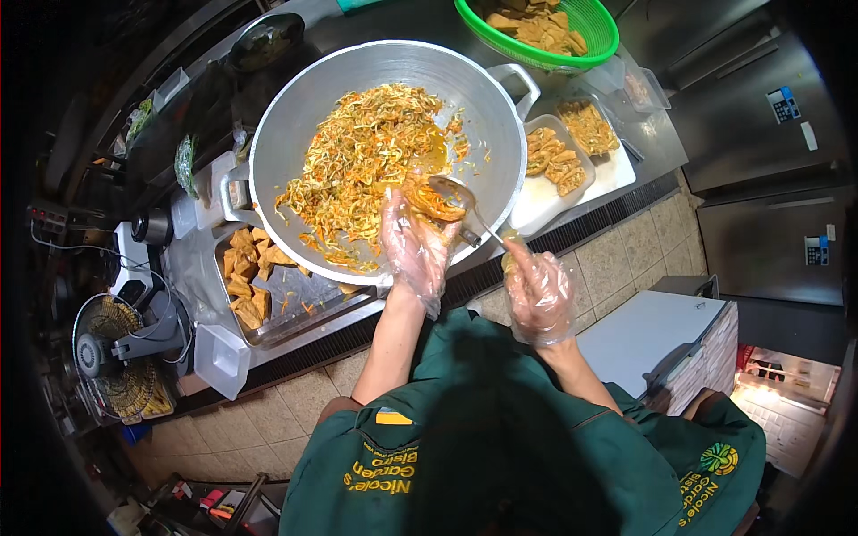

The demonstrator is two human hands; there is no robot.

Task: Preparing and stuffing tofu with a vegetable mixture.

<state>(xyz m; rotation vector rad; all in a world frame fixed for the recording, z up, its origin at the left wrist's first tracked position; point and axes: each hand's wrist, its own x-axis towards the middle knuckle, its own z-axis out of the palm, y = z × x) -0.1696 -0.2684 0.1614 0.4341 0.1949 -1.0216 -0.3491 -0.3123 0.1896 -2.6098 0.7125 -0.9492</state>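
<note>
My left hand point(414, 251), in a clear plastic glove, holds a fried tofu pocket point(436, 201) with shredded vegetables showing in its opening, over the near rim of a large metal wok point(469, 87). In my gloved right hand point(538, 291) is a metal spoon point(462, 201), its bowl against the pocket. A heap of shredded vegetable filling point(369, 147) lies in the wok, with some liquid at its right side. To the right, filled pockets point(553, 157) sit in a plastic container on a white board point(536, 214), beside another filled container point(590, 127).
A metal tray point(308, 315) with fried tofu pieces point(248, 268) stands left of the wok. A green colander point(606, 40) of tofu is at the upper right. An empty plastic container point(221, 362) and a fan point(100, 355) are at the left, a white chest point(650, 335) at the right.
</note>
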